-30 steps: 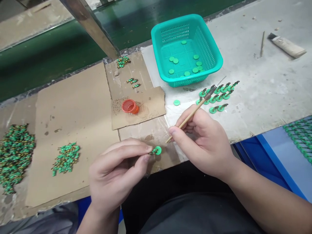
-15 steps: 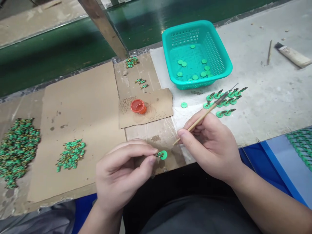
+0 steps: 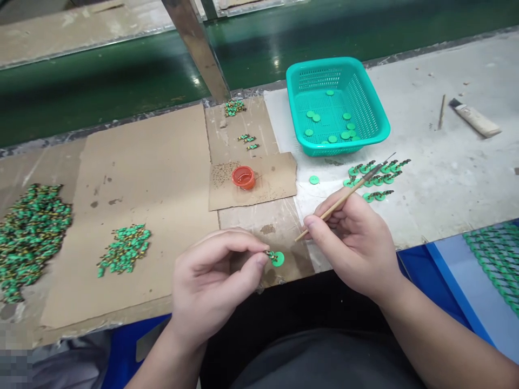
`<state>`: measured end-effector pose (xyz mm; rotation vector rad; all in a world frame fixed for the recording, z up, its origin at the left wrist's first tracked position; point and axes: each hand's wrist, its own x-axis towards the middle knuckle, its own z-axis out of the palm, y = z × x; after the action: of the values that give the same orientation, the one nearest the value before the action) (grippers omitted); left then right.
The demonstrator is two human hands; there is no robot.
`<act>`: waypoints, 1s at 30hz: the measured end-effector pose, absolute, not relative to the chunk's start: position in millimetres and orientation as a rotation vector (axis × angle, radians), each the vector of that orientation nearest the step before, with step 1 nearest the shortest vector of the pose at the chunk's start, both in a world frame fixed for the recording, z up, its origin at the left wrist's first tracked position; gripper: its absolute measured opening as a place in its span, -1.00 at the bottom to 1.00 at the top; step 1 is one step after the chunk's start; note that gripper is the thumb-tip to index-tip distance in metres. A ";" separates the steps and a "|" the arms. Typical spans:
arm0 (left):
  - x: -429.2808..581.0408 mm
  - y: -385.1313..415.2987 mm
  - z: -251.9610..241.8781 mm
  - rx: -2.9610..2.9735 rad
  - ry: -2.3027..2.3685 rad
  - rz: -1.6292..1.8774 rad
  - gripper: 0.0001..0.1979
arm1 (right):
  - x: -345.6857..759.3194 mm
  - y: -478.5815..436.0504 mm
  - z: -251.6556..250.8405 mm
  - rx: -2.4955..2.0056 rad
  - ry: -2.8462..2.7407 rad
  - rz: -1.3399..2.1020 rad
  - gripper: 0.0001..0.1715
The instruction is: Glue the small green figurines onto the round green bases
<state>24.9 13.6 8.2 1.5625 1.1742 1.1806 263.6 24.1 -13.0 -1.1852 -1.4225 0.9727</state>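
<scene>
Left hand: the left hand point(image 3: 211, 286) hovered over cardboard point(image 3: 259, 229), its grip together and clamped on a small dark figure fixed to a green disc point(image 3: 278, 260).
Right hand: the right hand point(image 3: 352, 243) had its grip clamped on a thin wooden brush point(image 3: 336, 208), held like a pen (tip pointing away, over the rows).
Rows: finished discs point(image 3: 375, 181) lay in short rows just beyond the brush tip, with one bare disc point(image 3: 313, 180) to their left.
Left side: two heaped piles of green pieces point(image 3: 124, 249) point(image 3: 28, 243) sat on brown card point(image 3: 121, 162).
Middle: a red cup point(image 3: 244, 177) held clear liquid, on a scrap of card point(image 3: 259, 183).
Far: a teal basket point(image 3: 338, 65) held loose discs, on the grey surface point(image 3: 446, 183).
Right edge: a tube point(image 3: 474, 120) lay near a stick point(image 3: 441, 112).
</scene>
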 end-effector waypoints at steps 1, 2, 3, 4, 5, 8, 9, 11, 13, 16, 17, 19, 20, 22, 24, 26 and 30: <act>25.2 13.5 8.9 1.550 1.176 1.184 -0.85 | 263.7 24.1 -13.4 -1.187 -1.423 0.976 -0.82; 25.5 13.4 9.5 1.538 1.179 1.187 -0.86 | 263.7 24.2 -13.7 -1.188 -1.424 0.981 -0.83; 25.9 13.4 9.9 1.526 1.181 1.191 -0.87 | 263.6 24.3 -13.8 -1.189 -1.423 0.984 -0.83; 26.2 13.3 10.0 1.513 1.182 1.194 -0.87 | 263.4 24.5 -13.8 -1.189 -1.423 0.983 -0.83; 26.5 13.4 9.9 1.499 1.180 1.196 -0.88 | 263.1 24.7 -13.8 -1.190 -1.423 0.976 -0.82; 27.2 13.8 8.7 1.458 1.171 1.197 -0.88 | 261.9 25.7 -13.7 -1.193 -1.428 0.963 -0.82; 27.3 14.0 8.4 1.449 1.166 1.200 -0.89 | 261.5 26.1 -13.8 -1.194 -1.430 0.963 -0.83; 27.1 14.1 8.2 1.437 1.165 1.204 -0.90 | 260.7 27.0 -14.2 -1.192 -1.437 0.966 -0.84; 26.7 14.0 8.3 1.431 1.194 1.204 -0.92 | 260.1 27.9 -15.0 -1.188 -1.447 0.972 -0.83; 26.0 14.5 7.0 1.431 1.255 1.201 -0.90 | 259.5 29.5 -16.5 -1.189 -1.457 0.998 -0.78; 26.0 15.1 5.9 1.438 1.264 1.206 -0.87 | 259.3 30.1 -17.1 -1.190 -1.461 1.000 -0.76; 26.4 17.0 3.7 1.469 1.267 1.229 -0.83 | 258.3 31.3 -18.0 -1.188 -1.470 0.984 -0.74; 27.0 18.0 3.2 1.493 1.266 1.249 -0.81 | 257.5 32.0 -18.3 -1.186 -1.475 0.970 -0.73; 28.5 19.1 4.7 1.555 1.266 1.301 -0.80 | 255.3 33.5 -17.9 -1.182 -1.484 0.947 -0.70; 29.4 17.8 10.2 1.633 1.257 1.356 -0.82 | 252.5 35.6 -16.8 -1.183 -1.494 0.921 -0.68; 28.1 14.4 17.8 1.713 1.243 1.391 -0.85 | 249.5 38.2 -15.4 -1.181 -1.507 0.900 -0.67; 22.3 14.6 29.7 1.814 1.263 1.381 -0.86 | 246.2 35.4 -11.3 -1.175 -1.495 0.863 -0.63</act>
<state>22.3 14.6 29.7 1.8142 1.2628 1.3806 246.2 35.4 -11.3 -1.1753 -1.4946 0.8627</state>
